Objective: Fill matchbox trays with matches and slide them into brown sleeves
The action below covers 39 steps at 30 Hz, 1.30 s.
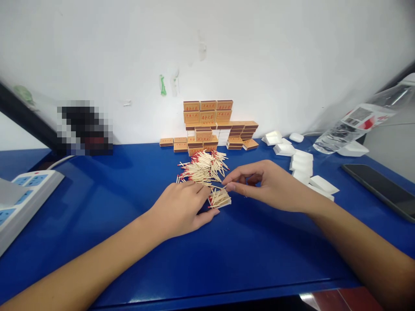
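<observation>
A loose pile of red-tipped matches (203, 167) lies on the blue table (246, 255), in front of a stack of orange matchboxes (207, 125) against the wall. My left hand (181, 208) rests on the table with its fingers curled around a small white tray filled with matches (220, 199). My right hand (266, 185) hovers just right of that tray, fingers bent and drawn together in a pinch near its top edge. What the pinch holds, if anything, is too small to make out.
Several empty white inner trays (301, 166) lie to the right. A plastic water bottle (356, 125) leans at the far right, above a dark phone (382, 190). A white power strip (22, 196) sits at the left edge.
</observation>
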Each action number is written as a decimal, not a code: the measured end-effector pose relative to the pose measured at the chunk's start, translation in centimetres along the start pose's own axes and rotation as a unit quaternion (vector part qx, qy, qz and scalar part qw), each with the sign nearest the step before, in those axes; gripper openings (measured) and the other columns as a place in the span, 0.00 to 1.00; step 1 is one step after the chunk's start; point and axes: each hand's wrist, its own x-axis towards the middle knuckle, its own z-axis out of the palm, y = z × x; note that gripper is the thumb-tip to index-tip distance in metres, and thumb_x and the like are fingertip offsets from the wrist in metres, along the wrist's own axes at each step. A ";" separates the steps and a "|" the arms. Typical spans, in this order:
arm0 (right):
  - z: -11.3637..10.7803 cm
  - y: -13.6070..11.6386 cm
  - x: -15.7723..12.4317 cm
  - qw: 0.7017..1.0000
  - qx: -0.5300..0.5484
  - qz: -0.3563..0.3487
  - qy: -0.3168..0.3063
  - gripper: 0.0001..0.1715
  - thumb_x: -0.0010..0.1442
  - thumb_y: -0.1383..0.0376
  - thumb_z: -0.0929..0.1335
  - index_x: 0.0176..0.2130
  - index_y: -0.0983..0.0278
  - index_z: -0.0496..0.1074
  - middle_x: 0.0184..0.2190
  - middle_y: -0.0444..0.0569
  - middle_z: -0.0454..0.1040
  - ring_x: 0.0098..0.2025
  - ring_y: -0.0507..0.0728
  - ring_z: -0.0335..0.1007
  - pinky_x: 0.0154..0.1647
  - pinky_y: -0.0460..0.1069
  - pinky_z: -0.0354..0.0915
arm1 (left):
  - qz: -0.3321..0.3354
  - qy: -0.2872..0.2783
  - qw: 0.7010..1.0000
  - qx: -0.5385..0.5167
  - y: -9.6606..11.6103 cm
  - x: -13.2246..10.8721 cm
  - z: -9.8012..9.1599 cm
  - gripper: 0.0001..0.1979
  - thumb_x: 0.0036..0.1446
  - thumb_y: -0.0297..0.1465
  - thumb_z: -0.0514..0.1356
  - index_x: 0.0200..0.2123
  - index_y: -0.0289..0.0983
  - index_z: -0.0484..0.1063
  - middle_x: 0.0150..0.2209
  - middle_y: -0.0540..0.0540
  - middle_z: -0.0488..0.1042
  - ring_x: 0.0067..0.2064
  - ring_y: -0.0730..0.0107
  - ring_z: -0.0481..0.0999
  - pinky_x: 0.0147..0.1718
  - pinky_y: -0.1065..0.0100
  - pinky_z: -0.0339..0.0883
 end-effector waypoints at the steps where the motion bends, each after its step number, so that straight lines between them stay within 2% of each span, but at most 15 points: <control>1: -0.1 0.0 0.0 1.000 0.001 0.002 0.011 0.16 0.66 0.52 0.72 0.43 0.59 0.83 0.29 0.46 0.80 0.29 0.54 0.70 0.29 0.50 0.64 | -0.001 -0.001 1.000 0.001 0.0 0.0 0.0 0.16 0.67 0.44 0.61 0.45 0.38 0.76 0.38 0.47 0.82 0.40 0.54 0.83 0.32 0.57 0.74; 6: 0.4 0.3 0.1 0.999 0.015 -0.027 -0.016 0.14 0.66 0.53 0.72 0.41 0.58 0.84 0.36 0.48 0.80 0.34 0.55 0.71 0.32 0.50 0.64 | -0.003 -0.007 1.000 -0.005 0.0 -0.1 0.0 0.16 0.68 0.44 0.60 0.46 0.38 0.76 0.39 0.46 0.82 0.40 0.54 0.83 0.33 0.57 0.74; 11: 1.1 1.0 0.3 0.998 -0.021 -0.043 -0.027 0.11 0.66 0.56 0.72 0.41 0.57 0.84 0.35 0.45 0.72 0.29 0.51 0.64 0.30 0.49 0.60 | -0.005 -0.010 1.000 -0.009 0.0 -0.1 0.1 0.17 0.68 0.45 0.59 0.46 0.37 0.77 0.39 0.45 0.83 0.41 0.53 0.84 0.33 0.57 0.75; 15: 1.1 1.5 0.3 0.996 -0.073 -0.047 -0.002 0.09 0.66 0.58 0.72 0.41 0.58 0.82 0.34 0.44 0.72 0.28 0.50 0.62 0.29 0.49 0.60 | -0.006 -0.013 1.000 0.000 0.1 0.0 -0.1 0.18 0.68 0.45 0.59 0.45 0.37 0.77 0.38 0.45 0.82 0.39 0.54 0.83 0.33 0.58 0.74; 21: 2.0 1.2 0.8 0.986 -0.136 -0.085 0.048 0.08 0.68 0.61 0.70 0.43 0.61 0.79 0.32 0.44 0.72 0.30 0.51 0.65 0.31 0.48 0.61 | 0.003 -0.004 1.000 0.007 0.0 0.1 -0.1 0.16 0.68 0.44 0.60 0.43 0.37 0.75 0.37 0.45 0.82 0.38 0.55 0.83 0.32 0.59 0.73; 26: 3.5 0.4 1.1 0.972 -0.195 -0.099 0.084 0.07 0.63 0.62 0.72 0.35 0.63 0.77 0.32 0.45 0.71 0.33 0.53 0.67 0.34 0.49 0.60 | 0.000 0.001 1.000 -0.003 0.0 0.1 0.1 0.15 0.68 0.43 0.60 0.40 0.37 0.75 0.37 0.45 0.82 0.38 0.55 0.83 0.33 0.59 0.74; 29: 3.7 0.4 1.1 0.971 -0.208 -0.094 0.065 0.05 0.62 0.63 0.71 0.37 0.64 0.76 0.36 0.47 0.73 0.34 0.53 0.68 0.34 0.49 0.60 | -0.004 -0.003 1.000 -0.001 0.0 0.1 0.0 0.15 0.68 0.43 0.60 0.40 0.37 0.75 0.38 0.45 0.83 0.40 0.54 0.84 0.33 0.58 0.74; 32: 3.5 0.5 1.1 0.973 -0.203 -0.095 0.047 0.09 0.63 0.61 0.71 0.40 0.64 0.76 0.38 0.49 0.73 0.36 0.54 0.68 0.34 0.49 0.60 | -0.001 -0.010 1.000 -0.008 0.0 0.1 -0.1 0.15 0.68 0.43 0.60 0.43 0.37 0.75 0.39 0.45 0.82 0.41 0.54 0.84 0.33 0.58 0.74; 35: 3.4 0.5 1.1 0.975 -0.198 -0.093 0.044 0.10 0.63 0.60 0.71 0.40 0.64 0.76 0.38 0.49 0.73 0.36 0.55 0.67 0.34 0.49 0.59 | -0.002 -0.008 1.000 -0.013 0.1 0.1 -0.2 0.14 0.67 0.42 0.60 0.43 0.37 0.75 0.38 0.45 0.82 0.40 0.56 0.83 0.33 0.59 0.73; 39: 3.4 0.4 1.2 0.979 -0.181 -0.092 0.029 0.04 0.62 0.65 0.70 0.36 0.64 0.77 0.35 0.47 0.72 0.34 0.53 0.66 0.34 0.48 0.59 | -0.003 -0.005 1.000 -0.010 0.1 0.0 -0.1 0.14 0.68 0.42 0.60 0.41 0.37 0.75 0.38 0.45 0.82 0.40 0.56 0.83 0.34 0.60 0.73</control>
